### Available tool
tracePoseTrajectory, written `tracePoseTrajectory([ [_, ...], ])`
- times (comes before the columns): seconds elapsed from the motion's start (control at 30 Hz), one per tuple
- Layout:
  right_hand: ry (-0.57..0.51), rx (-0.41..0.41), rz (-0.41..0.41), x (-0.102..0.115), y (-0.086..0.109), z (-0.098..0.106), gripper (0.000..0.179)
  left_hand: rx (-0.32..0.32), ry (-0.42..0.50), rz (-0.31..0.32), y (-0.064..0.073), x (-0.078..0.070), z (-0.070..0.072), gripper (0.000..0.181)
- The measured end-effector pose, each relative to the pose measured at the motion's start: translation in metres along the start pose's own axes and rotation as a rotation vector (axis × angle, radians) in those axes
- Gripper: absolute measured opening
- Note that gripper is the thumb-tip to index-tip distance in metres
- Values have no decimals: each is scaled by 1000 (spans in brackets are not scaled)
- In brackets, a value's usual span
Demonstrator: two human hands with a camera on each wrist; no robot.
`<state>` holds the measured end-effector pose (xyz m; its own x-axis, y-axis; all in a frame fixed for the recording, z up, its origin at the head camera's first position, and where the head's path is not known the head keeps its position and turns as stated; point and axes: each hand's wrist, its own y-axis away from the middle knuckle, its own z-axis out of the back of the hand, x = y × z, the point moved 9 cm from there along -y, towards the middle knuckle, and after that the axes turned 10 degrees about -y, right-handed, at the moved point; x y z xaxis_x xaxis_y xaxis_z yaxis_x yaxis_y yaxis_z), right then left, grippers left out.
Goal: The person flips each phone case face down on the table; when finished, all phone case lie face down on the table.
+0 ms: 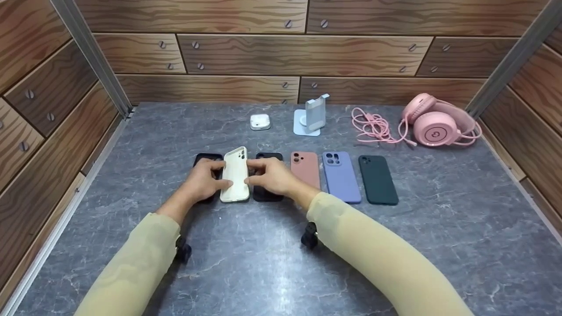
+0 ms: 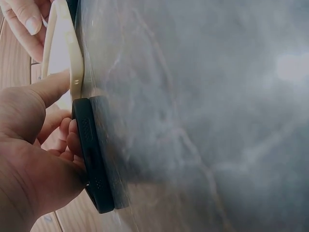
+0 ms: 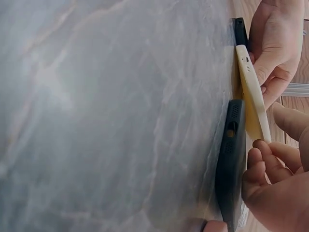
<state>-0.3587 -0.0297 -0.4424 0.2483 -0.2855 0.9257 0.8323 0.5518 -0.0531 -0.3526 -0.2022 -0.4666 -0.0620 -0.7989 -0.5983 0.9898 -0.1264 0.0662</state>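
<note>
A cream phone case lies between both hands with its hollow inner side up. Its right edge is raised, tilted above a black phone case. My left hand pinches its left edge, thumb on the inner face and other fingers lower, beside another black phone case. From the opposite side, my right hand holds the raised edge with its fingertips, over the black case to the right. Both black cases are partly hidden under the hands.
Rightward in the same row lie a pink phone case, a lavender phone case and a dark green phone case. Behind stand a white square case, a pale stand and pink headphones with a coiled cable.
</note>
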Motion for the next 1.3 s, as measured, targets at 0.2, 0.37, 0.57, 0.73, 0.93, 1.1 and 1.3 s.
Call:
tracePoseTrajectory([
  [0.2, -147, -35, -49, -3, -3, -1, 52, 1, 24, -4, -1, 3, 1, 60],
  [0.37, -285, -97, -115, -12, -5, 0, 53, 2, 39, -17, -2, 2, 2, 61],
  [0.57, -383, -133, -155, -19, -6, -2, 62, -2, -1, -36, -1, -4, 4, 59],
  [0.73, -464, -142, -189, -22, -7, -4, 65, -46, -87, -33, 3, -16, 10, 58],
  [0.93, -626, -161, -224, -23, -6, -6, 65, -91, -28, -48, 4, -31, 14, 51],
  [1.1, -721, -162, -232, -19, -5, -8, 61, -79, 122, -18, 4, -32, 14, 54],
  [1.3, -743, -156, -223, -17, -5, -8, 60, -29, 274, 18, 7, -35, 11, 53],
])
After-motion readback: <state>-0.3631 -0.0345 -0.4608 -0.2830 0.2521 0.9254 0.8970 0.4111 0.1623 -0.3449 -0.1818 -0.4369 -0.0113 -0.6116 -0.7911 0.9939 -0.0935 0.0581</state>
